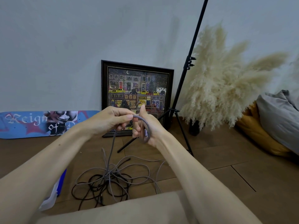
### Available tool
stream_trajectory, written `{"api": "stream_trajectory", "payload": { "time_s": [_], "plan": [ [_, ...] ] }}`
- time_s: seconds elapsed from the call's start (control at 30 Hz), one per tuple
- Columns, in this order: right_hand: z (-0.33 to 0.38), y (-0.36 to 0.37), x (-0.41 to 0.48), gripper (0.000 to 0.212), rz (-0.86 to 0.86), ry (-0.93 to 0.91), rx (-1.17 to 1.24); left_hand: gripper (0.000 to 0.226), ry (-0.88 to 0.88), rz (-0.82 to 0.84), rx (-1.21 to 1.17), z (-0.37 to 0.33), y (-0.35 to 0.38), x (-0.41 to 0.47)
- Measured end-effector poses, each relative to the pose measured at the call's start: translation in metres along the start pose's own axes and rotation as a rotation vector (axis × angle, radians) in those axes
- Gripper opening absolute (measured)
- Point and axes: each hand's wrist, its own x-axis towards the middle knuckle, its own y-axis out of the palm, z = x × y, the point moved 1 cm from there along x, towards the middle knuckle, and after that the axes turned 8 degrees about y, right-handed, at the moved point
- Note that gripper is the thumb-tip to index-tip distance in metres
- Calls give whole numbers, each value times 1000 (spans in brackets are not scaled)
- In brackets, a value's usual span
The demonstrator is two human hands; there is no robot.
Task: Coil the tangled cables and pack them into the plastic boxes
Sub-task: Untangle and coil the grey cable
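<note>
Bottom centre, nearest: a beige-clad leg [129, 210], blurred. Both bare forearms run up from the lower corners to mid-frame.

Lower left, partly hidden behind the left forearm: a clear plastic box [51, 196] with a blue edge, lying on the wood floor [226, 167]. Cannot tell what is inside.

Lower centre, just beyond the leg: a tangle of cables [113, 178], grey and black strands looped over each other on the floor, just right of the box. One grey cable [111, 147] rises from the tangle up to the hands.

Mid-frame, raised above the floor: the left hand [111, 120] has its fingers curled, thumb and forefinger pinching the grey cable at the top of a loop [149, 128]. The right hand [142, 126] has its fingers curled round that loop, thumb sticking up. The hands touch at the cable.

Beyond the hands, centre: a dark framed picture [137, 88] of a night street with yellow taxis leans on the wall. Left of it, a blue skateboard deck [40, 123] stands on edge against the wall. Right of the frame, a black tripod stand [182, 88] has its legs spread on the floor and its pole runs to the top edge.

Right of the stand: cream pampas grass [223, 78] in a dark vase. Far right edge: a grey cushion [278, 117] on a mustard one [258, 135].
</note>
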Motion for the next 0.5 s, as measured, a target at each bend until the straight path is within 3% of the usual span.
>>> {"api": "stream_trajectory", "payload": {
  "time_s": [0.07, 0.23, 0.37, 0.5],
  "plan": [
    [-3, 2, 3, 61, 18, 6, 16, 19, -16, -101, 5, -2, 5, 2],
    [-3, 7, 0, 62, 46, 18, 53, 21, -90, -399, -94, 7, 3, 6],
    [-7, 10, 0, 63, 117, 49, 130, 18, -147, -413, -155, 7, 4, 5],
    [-8, 7, 3, 74, 304, 143, 275, 16, -220, -423, -153, 7, 3, 4]
  ]
}}
